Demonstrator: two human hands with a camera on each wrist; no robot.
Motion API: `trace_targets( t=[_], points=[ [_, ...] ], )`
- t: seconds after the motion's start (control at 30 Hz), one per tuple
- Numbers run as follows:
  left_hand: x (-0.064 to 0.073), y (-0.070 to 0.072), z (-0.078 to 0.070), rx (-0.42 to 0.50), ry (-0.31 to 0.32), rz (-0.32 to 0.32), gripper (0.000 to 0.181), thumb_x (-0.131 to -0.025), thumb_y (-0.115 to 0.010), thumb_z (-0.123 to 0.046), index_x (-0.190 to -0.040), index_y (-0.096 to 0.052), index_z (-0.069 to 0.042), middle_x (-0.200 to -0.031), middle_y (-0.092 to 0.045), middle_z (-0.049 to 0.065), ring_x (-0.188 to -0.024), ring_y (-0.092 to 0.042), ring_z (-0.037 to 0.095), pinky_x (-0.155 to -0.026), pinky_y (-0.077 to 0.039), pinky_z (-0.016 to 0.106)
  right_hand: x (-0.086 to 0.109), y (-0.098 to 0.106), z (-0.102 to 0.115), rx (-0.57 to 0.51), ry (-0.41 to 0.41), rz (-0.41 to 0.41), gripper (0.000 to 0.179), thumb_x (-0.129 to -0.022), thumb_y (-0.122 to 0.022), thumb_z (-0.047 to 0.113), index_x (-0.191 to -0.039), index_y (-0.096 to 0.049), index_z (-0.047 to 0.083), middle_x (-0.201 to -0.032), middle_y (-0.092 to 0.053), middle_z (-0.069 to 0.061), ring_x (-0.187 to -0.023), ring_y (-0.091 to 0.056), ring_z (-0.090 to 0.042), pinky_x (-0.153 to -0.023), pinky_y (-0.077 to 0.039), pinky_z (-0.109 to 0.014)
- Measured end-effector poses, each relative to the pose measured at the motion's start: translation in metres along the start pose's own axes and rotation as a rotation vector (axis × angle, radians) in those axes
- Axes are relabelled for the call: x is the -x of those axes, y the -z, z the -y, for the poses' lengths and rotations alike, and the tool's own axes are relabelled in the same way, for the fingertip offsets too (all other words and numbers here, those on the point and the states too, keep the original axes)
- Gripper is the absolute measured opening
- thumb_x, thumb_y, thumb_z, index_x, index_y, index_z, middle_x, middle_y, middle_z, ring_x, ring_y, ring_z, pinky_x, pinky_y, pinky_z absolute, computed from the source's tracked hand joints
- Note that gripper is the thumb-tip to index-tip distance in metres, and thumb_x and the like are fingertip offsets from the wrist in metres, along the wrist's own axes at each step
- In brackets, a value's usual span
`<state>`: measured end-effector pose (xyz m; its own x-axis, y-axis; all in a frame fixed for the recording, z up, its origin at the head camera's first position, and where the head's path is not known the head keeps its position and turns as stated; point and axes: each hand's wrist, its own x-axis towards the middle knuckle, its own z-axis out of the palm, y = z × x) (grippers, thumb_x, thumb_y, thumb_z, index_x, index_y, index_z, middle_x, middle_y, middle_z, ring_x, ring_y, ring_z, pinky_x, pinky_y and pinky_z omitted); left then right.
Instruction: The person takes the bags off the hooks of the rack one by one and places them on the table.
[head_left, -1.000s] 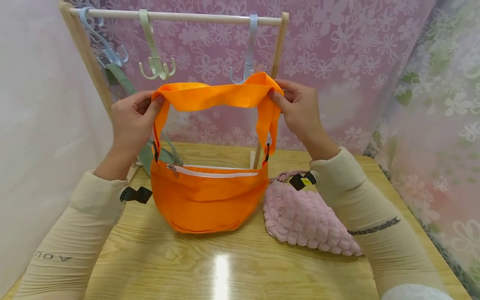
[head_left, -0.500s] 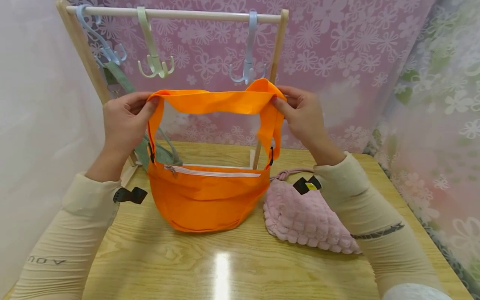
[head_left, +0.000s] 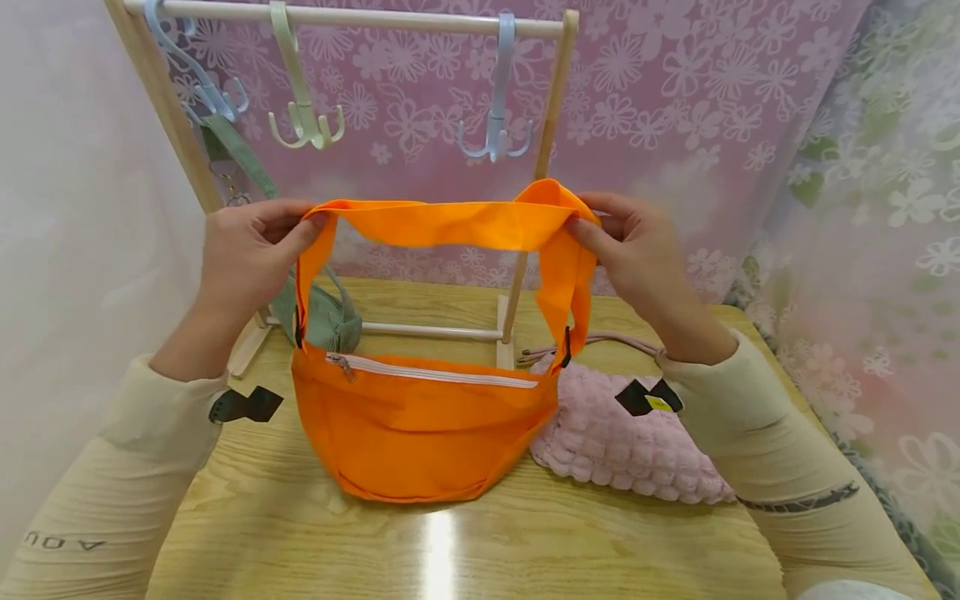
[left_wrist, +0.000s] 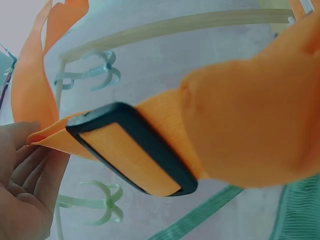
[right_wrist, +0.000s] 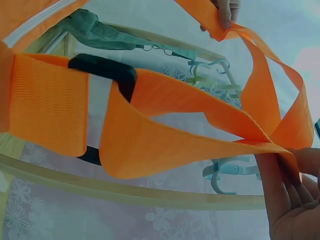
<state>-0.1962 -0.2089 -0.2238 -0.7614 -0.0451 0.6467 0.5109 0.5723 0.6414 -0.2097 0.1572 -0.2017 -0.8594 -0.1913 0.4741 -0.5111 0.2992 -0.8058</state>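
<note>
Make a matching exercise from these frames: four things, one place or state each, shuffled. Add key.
Column 1
1. orange bag
2. pink bag
3. green bag
4. pale green hook

Column 2
A. strap runs up to the blue hook at the left end of the rail
B. on the table, with a puffy, quilted surface
C. hangs as the middle one of three on the rail
D. strap held in the fingers of the left hand and right hand

Pairs: 1-D, 2-B, 3-A, 4-C
</note>
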Motion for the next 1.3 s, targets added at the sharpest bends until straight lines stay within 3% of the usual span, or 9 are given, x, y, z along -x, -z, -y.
trace_targets(
  t=[0.13,0.27,0.37,0.47,0.67,0.8,0.97,1.2,1.3],
  points=[
    [0.006,-0.006,0.004,-0.070,0.028,0.084,0.027,-0.090,-0.071,-0.024,-0.108,-0.075,-0.005,-0.094,-0.075,0.009,-0.072,-0.061,-0.014,-0.064,-0.048,0.007,0.007,0.002,-0.005,0.047,-0.091,0.035,0.038,-0.094,-0.064,0.023,-0.128,-0.064,0.006,-0.098,-0.074,-0.005,-0.081,-0.071,-0.015,-0.075,-0.057,-0.023],
    [0.010,-0.019,0.019,-0.126,0.064,0.175,0.029,-0.093,-0.067,-0.026,-0.112,-0.074,-0.006,-0.100,-0.073,0.014,-0.083,-0.070,0.009,-0.065,-0.048,0.008,0.007,-0.003,-0.022,0.068,-0.195,0.052,0.040,-0.094,-0.064,0.025,-0.130,-0.062,0.006,-0.103,-0.073,-0.011,-0.081,-0.071,-0.013,-0.074,-0.057,-0.023],
    [0.011,-0.032,0.033,-0.148,0.095,0.218,0.031,-0.094,-0.066,-0.026,-0.115,-0.072,-0.005,-0.105,-0.072,0.015,-0.093,-0.070,0.027,-0.073,-0.054,0.020,0.004,-0.009,-0.039,0.061,-0.252,0.058,0.040,-0.095,-0.063,0.022,-0.131,-0.062,0.005,-0.106,-0.072,-0.015,-0.081,-0.072,-0.013,-0.074,-0.057,-0.024],
    [0.010,-0.044,0.046,-0.152,0.121,0.243,0.032,-0.095,-0.065,-0.025,-0.118,-0.070,-0.004,-0.109,-0.071,0.016,-0.098,-0.069,0.030,-0.081,-0.056,0.038,0.000,-0.015,-0.055,0.035,-0.307,0.072,0.040,-0.095,-0.062,0.020,-0.132,-0.060,0.004,-0.111,-0.070,-0.018,-0.085,-0.072,-0.016,-0.075,-0.057,-0.026],
    [0.002,-0.060,0.060,-0.196,0.154,0.311,0.034,-0.097,-0.061,-0.027,-0.123,-0.068,-0.006,-0.114,-0.069,0.017,-0.102,-0.066,0.032,-0.087,-0.052,0.048,-0.010,-0.022,-0.077,0.040,-0.369,0.089,0.038,-0.096,-0.061,0.016,-0.133,-0.059,0.004,-0.119,-0.066,-0.021,-0.094,-0.070,-0.021,-0.075,-0.058,-0.028],
    [-0.005,-0.073,0.069,-0.242,0.117,0.349,0.031,-0.097,-0.061,-0.023,-0.121,-0.068,-0.004,-0.110,-0.070,0.017,-0.097,-0.067,0.031,-0.084,-0.054,0.047,-0.020,-0.025,-0.091,0.074,-0.419,0.102,0.037,-0.097,-0.061,0.014,-0.133,-0.060,0.005,-0.119,-0.066,-0.022,-0.092,-0.071,-0.023,-0.076,-0.058,-0.032],
    [-0.010,-0.093,0.086,-0.318,0.095,0.397,0.025,-0.098,-0.059,-0.017,-0.112,-0.071,-0.001,-0.101,-0.071,0.018,-0.081,-0.067,0.028,-0.072,-0.055,0.041,-0.033,-0.034,-0.110,0.109,-0.513,0.195,0.038,-0.097,-0.060,0.011,-0.132,-0.057,-0.003,-0.117,-0.064,-0.026,-0.086,-0.072,-0.023,-0.078,-0.057,-0.037],
    [-0.007,-0.113,0.103,-0.381,0.154,0.486,0.021,-0.099,-0.056,-0.013,-0.097,-0.073,0.001,-0.071,-0.062,0.013,-0.053,-0.044,0.020,-0.057,-0.036,0.032,-0.038,-0.044,-0.126,0.188,-0.613,0.362,0.042,-0.094,-0.062,0.006,-0.133,-0.054,-0.008,-0.115,-0.064,-0.028,-0.078,-0.072,-0.021,-0.079,-0.057,-0.038],
    [-0.003,-0.119,0.107,-0.426,0.153,0.513,0.022,-0.098,-0.057,-0.011,-0.102,-0.073,0.002,-0.078,-0.067,0.014,-0.058,-0.054,0.022,-0.062,-0.046,0.034,-0.038,-0.046,-0.131,0.225,-0.643,0.406,0.044,-0.093,-0.063,0.005,-0.133,-0.053,-0.009,-0.115,-0.065,-0.028,-0.079,-0.072,-0.023,-0.078,-0.057,-0.037]
  ],
)
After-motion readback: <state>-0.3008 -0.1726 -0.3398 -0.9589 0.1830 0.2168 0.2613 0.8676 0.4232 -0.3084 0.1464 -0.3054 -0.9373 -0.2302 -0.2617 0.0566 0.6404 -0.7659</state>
